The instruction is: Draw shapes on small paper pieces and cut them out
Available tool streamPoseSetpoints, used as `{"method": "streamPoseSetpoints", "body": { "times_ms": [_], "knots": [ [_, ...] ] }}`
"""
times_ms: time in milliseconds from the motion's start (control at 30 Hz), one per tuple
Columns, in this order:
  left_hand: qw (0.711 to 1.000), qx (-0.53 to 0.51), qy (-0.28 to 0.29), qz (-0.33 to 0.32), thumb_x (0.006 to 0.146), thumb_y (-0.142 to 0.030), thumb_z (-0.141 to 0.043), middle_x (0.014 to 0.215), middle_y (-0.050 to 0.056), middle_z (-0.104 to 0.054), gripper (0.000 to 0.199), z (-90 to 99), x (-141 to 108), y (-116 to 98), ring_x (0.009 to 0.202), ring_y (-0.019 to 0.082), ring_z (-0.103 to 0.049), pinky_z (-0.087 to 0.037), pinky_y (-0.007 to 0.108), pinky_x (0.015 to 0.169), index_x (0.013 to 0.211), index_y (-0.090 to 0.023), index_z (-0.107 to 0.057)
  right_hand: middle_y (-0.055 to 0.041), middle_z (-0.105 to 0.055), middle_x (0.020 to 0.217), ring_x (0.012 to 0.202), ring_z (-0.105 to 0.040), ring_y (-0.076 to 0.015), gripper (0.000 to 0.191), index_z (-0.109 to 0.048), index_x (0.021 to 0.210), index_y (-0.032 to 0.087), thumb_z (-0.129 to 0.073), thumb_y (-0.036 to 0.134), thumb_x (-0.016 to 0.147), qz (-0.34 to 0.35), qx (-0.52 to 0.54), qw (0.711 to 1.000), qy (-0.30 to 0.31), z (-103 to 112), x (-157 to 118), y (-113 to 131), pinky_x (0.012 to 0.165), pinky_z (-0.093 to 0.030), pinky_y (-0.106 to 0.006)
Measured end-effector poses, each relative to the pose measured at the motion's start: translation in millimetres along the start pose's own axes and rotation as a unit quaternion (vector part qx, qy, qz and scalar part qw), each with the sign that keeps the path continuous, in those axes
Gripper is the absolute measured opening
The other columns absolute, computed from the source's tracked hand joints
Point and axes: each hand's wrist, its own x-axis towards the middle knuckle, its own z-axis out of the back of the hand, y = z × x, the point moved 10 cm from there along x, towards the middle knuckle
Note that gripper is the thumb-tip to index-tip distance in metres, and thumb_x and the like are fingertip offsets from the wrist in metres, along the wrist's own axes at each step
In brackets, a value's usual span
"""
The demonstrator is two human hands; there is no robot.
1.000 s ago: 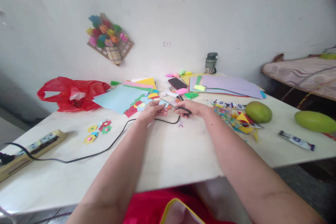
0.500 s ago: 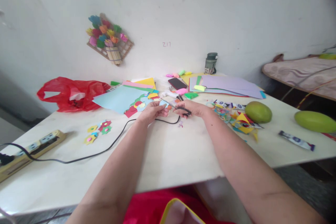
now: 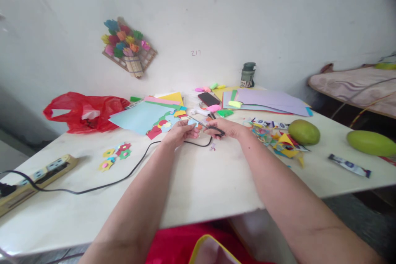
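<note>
My right hand (image 3: 222,127) is closed round the black handles of a pair of scissors (image 3: 219,130), whose blades point left toward my other hand. Between the fingers of my left hand (image 3: 182,131) is a small light blue piece of paper (image 3: 192,122), close to the blades. Whether the blades are cutting it is too small to tell. Just beyond my left hand lie cut paper shapes (image 3: 162,123) in red, green, yellow and white. A few tiny paper scraps (image 3: 212,147) lie on the table below the scissors.
Paper flowers (image 3: 123,151), a power strip (image 3: 40,181) and a red plastic bag (image 3: 83,111) are on the left. A black cable (image 3: 123,176) crosses the table. Rightward are paper offcuts (image 3: 286,144), green mangoes (image 3: 305,132) and a tube (image 3: 349,166). Behind are a phone (image 3: 208,99) and coloured sheets (image 3: 272,100).
Hardly anything differs. Both hands keep their places with the scissors and the blue paper, and the view has shifted very slightly.
</note>
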Motion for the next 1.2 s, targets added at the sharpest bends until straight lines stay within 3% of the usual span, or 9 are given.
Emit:
{"method": "streamPoseSetpoints", "body": {
  "times_ms": [400, 833, 1200],
  "knots": [
    [1.0, -0.007, -0.013, 0.012, 0.074, -0.02, -0.069, 0.067, 0.007, -0.069, 0.015, -4.4, -4.0, -1.9, 0.053, 0.014, -0.066, -0.055, 0.024, 0.054, 0.078, -0.011, -0.057, 0.0043, -0.046, 0.043, 0.037, -0.041, -0.0065, 0.012, -0.053, 0.069, 0.015, -0.054, 0.027, 0.072, -0.019, 0.048, 0.999, -0.007, 0.1, 0.9, -3.0, 0.035, -0.026, -0.018],
    [0.999, 0.011, -0.034, 0.01, 0.069, -0.025, -0.073, 0.072, 0.007, -0.069, 0.022, 2.7, -4.8, -4.3, 0.059, 0.016, -0.068, -0.055, 0.026, 0.062, 0.08, -0.011, -0.06, 0.004, -0.047, 0.045, 0.037, -0.039, -0.0056, 0.012, -0.052, 0.067, 0.015, -0.055, 0.027, 0.072, -0.002, 0.01, 1.0, 0.006, -2.8, -4.1, 5.0, 0.036, -0.025, -0.017],
    [1.0, 0.027, -0.004, -0.003, 0.067, -0.027, -0.075, 0.068, 0.006, -0.068, 0.025, -0.5, -4.4, -5.3, 0.056, 0.014, -0.066, -0.054, 0.025, 0.061, 0.078, -0.01, -0.061, 0.0039, -0.049, 0.047, 0.038, -0.037, -0.0052, 0.019, -0.053, 0.069, 0.015, -0.055, 0.033, 0.074, 0.015, -0.017, 1.0, 0.022, -4.6, -5.4, 6.7, 0.037, -0.024, -0.019]
  ]
}}
